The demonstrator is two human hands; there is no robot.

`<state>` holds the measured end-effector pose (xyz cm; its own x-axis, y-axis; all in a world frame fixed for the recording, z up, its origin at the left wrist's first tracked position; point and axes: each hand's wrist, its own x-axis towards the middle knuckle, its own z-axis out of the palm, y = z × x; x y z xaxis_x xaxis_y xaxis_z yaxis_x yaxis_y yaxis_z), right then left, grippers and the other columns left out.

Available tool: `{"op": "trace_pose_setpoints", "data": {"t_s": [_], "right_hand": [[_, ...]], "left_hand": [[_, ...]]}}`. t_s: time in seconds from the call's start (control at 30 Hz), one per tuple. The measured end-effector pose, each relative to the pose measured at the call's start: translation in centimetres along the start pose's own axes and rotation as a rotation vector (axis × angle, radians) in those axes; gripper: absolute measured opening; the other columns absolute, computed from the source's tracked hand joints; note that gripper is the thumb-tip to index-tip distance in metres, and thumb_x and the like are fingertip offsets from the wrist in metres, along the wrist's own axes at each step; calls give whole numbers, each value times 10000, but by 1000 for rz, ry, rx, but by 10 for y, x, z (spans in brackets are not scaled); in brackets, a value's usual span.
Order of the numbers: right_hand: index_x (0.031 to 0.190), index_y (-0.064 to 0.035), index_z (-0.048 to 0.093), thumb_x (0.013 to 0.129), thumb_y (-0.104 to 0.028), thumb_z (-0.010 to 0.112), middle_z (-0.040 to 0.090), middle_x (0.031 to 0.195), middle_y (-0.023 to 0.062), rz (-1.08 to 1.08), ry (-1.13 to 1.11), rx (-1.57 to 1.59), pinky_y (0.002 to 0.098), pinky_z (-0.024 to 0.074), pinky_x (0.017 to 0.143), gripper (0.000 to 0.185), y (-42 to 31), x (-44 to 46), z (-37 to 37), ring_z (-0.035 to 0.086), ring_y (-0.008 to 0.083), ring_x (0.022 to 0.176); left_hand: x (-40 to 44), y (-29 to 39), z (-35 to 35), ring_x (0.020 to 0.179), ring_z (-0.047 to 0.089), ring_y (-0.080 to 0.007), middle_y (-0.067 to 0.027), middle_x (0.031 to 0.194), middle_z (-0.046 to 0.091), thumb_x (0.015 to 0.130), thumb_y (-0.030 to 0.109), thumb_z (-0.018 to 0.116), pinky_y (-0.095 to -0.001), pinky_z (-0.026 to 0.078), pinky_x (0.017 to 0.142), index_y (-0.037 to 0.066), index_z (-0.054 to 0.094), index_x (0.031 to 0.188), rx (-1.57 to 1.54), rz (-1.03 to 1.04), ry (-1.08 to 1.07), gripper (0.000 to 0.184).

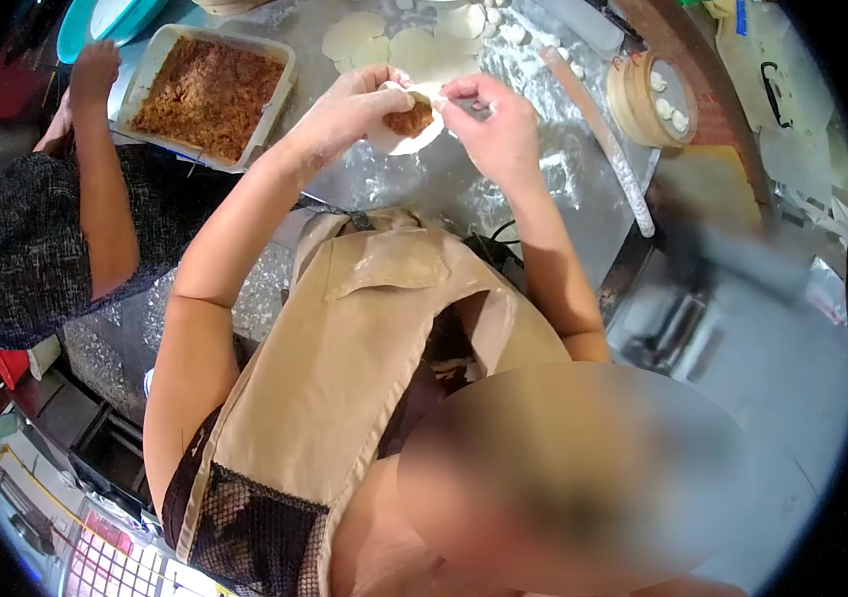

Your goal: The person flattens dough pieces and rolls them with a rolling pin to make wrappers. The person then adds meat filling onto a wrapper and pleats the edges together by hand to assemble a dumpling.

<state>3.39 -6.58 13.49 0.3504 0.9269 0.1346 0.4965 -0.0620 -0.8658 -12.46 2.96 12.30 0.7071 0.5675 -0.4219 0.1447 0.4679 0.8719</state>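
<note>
Over the floury metal table, my left hand (349,111) cradles a round white dough wrapper (406,147), its thumb over the near side. A mound of reddish-brown filling (409,120) sits in the middle of the wrapper. My right hand (500,127) pinches the wrapper's right edge between thumb and fingertips. The wrapper is still open around the filling. Flat dough rounds (414,52) lie on the table just beyond my hands.
A plastic tub (288,78) of the same-looking filling stands at left, with a teal basin (74,38) beyond it. Another person's arm (106,189) is close beside it. A floury rolling pin (598,144) and a bamboo steamer (631,99) holding small white pieces are at right.
</note>
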Motion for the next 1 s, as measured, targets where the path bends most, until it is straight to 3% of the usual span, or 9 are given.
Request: {"op": "trace_pose_setpoints", "data": {"t_s": [0.07, 0.13, 0.43, 0.57, 0.63, 0.73, 0.8, 0.87, 1.0], "right_hand": [[844, -49, 654, 707, -73, 654, 670, 817, 68, 77, -38, -17, 275, 490, 664, 139, -2, 1, -1, 639, 174, 736], [828, -55, 653, 696, -62, 652, 664, 805, 71, -138, 23, -44, 283, 488, 696, 132, 0, -2, 0, 635, 201, 763], [791, -68, 647, 689, -51, 665, 663, 808, 64, -310, -15, -49, 346, 473, 790, 105, 3, 2, 3, 627, 237, 827], [792, -67, 650, 693, -59, 669, 665, 830, 67, -188, -45, -115, 335, 475, 785, 101, -8, 1, -4, 626, 227, 848], [797, -70, 659, 703, -68, 668, 664, 835, 69, 8, -46, 40, 329, 474, 773, 94, -12, 2, -6, 624, 218, 842], [805, -65, 665, 705, -71, 676, 664, 847, 69, -172, -68, -45, 316, 472, 774, 100, 3, 8, -6, 624, 204, 830], [805, -63, 666, 704, -75, 681, 664, 850, 71, -87, -114, -56, 315, 470, 777, 104, 1, 7, -6, 623, 209, 825], [806, -61, 668, 702, -79, 686, 664, 854, 74, -3, -162, -66, 314, 468, 780, 107, 1, 5, -6, 622, 213, 819], [808, -64, 669, 701, -74, 693, 664, 833, 76, -163, -61, -3, 312, 464, 771, 110, 5, 6, -6, 619, 221, 803]], "left_hand": [[2, 4, 0, 759, 578, -108, -59, 873, 608, 807, 189, 572, -228, 461, 701, 16, 547, 947, 63, 28, 28, 223], [5, 4, -5, 783, 586, -109, -67, 881, 606, 836, 168, 566, -240, 471, 712, 8, 525, 987, 184, 44, -41, 223], [5, 10, -4, 720, 581, -113, -73, 829, 626, 833, 185, 593, -234, 462, 684, -2, 534, 937, 237, 30, -112, 222], [8, 6, -7, 730, 581, -119, -78, 852, 621, 832, 187, 583, -241, 456, 687, -9, 534, 932, 215, 51, -71, 226], [6, 15, -6, 740, 575, -123, -79, 853, 616, 831, 191, 576, -246, 450, 698, -9, 527, 946, 256, 37, -95, 236], [7, 18, -6, 761, 561, -128, -75, 843, 605, 828, 210, 563, -252, 438, 718, -8, 518, 962, 320, 23, -139, 260], [10, 16, -6, 772, 552, -128, -69, 831, 598, 825, 225, 557, -253, 432, 727, -7, 515, 964, 348, 36, -163, 274], [10, 13, -5, 748, 592, -154, -93, 823, 623, 776, 232, 578, -270, 457, 728, -41, 552, 951, 412, 74, -50, 326], [10, 16, -8, 790, 587, -153, -107, 838, 619, 766, 253, 587, -269, 454, 739, -38, 570, 939, 380, 119, 7, 339]]}}
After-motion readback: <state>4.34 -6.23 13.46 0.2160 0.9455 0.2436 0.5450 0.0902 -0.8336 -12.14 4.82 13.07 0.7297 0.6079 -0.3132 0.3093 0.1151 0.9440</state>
